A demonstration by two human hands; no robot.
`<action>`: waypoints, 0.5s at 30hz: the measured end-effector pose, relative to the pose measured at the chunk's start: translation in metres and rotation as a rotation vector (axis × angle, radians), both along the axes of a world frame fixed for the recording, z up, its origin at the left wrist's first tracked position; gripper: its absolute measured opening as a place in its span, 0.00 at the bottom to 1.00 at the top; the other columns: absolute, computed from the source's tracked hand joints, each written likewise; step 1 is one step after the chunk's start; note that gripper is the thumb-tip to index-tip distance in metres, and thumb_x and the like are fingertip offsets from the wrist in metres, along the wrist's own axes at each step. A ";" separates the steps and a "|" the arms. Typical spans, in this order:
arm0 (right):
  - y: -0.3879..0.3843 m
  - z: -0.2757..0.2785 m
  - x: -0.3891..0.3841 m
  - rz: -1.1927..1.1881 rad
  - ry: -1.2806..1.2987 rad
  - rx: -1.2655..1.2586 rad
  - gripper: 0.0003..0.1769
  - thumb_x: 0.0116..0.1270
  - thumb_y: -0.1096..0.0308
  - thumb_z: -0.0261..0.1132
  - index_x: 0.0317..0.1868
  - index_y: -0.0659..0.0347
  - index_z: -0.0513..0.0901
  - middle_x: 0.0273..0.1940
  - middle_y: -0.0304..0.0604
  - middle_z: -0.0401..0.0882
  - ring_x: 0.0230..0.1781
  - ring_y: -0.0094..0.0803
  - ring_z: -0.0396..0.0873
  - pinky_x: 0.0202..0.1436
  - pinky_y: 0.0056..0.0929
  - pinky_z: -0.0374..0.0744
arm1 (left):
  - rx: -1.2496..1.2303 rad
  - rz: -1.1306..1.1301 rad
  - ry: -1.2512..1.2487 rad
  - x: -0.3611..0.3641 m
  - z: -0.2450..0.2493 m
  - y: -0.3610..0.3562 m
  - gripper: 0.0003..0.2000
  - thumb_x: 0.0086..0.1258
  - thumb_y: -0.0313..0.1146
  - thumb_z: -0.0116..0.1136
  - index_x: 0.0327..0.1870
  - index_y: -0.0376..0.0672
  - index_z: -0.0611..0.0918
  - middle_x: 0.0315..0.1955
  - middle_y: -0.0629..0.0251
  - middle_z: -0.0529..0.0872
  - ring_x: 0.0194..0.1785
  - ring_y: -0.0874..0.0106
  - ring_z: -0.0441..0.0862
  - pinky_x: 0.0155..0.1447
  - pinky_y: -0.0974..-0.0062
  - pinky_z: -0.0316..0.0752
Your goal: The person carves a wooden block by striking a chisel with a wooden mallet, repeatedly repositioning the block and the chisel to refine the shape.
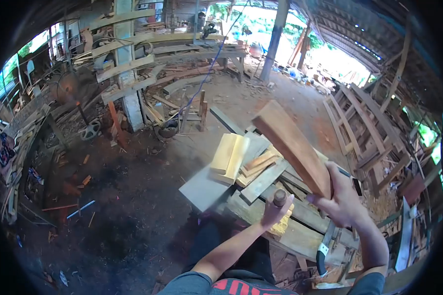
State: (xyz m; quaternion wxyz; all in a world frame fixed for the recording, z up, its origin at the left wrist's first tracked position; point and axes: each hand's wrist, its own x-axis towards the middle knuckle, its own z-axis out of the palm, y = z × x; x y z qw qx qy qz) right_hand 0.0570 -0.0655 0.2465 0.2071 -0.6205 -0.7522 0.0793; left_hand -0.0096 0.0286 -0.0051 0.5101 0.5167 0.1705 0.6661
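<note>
My right hand (pixel 343 200) grips the lower end of a thick brown wooden block (pixel 293 147), which is raised and tilted up to the left over the workbench. My left hand (pixel 275 212) is wrapped round a short round wooden handle (pixel 280 197); whatever lies below the handle is hidden by the hand. Beneath and beside the left hand is a yellow carved piece (pixel 282 223) on the bench. Pale yellow wood blocks (pixel 230 155) and smaller offcuts (pixel 259 166) lie on the bench planks (pixel 300 236).
A saw with a black handle (pixel 322 258) lies at the bench's right side. Planks (pixel 362 118) lean at the right. A post (pixel 131 105) and stacked boards stand behind on the left. Scraps and a blue-white strip (pixel 81 209) lie on the dark floor.
</note>
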 end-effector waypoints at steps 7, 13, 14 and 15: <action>0.028 0.034 -0.003 -0.066 -0.337 -0.272 0.32 0.59 0.48 0.69 0.52 0.65 0.72 0.38 0.60 0.82 0.43 0.53 0.83 0.49 0.45 0.79 | -0.048 -0.135 -0.054 0.004 -0.029 0.010 0.10 0.65 0.22 0.64 0.32 0.44 0.73 0.25 0.77 0.74 0.27 0.86 0.71 0.32 0.83 0.69; 0.110 0.074 -0.021 -0.122 -0.203 0.287 0.34 0.60 0.52 0.68 0.58 0.70 0.72 0.44 0.62 0.81 0.45 0.51 0.81 0.53 0.43 0.77 | -0.140 -0.136 -0.002 -0.003 0.007 -0.010 0.10 0.67 0.27 0.63 0.24 0.41 0.77 0.18 0.75 0.78 0.22 0.84 0.75 0.25 0.78 0.67; 0.121 0.078 -0.022 -0.191 -0.256 0.356 0.33 0.61 0.54 0.68 0.58 0.71 0.72 0.44 0.63 0.81 0.45 0.51 0.81 0.53 0.43 0.77 | -0.169 -0.152 -0.033 -0.004 0.013 -0.009 0.10 0.68 0.27 0.63 0.24 0.41 0.77 0.18 0.76 0.78 0.22 0.84 0.75 0.24 0.78 0.67; 0.114 0.079 -0.023 -0.072 -0.097 0.326 0.32 0.60 0.56 0.69 0.59 0.68 0.72 0.44 0.62 0.81 0.44 0.50 0.81 0.52 0.42 0.77 | -0.177 -0.127 -0.042 -0.004 0.013 -0.009 0.10 0.68 0.27 0.63 0.25 0.41 0.77 0.19 0.76 0.77 0.22 0.84 0.75 0.25 0.78 0.67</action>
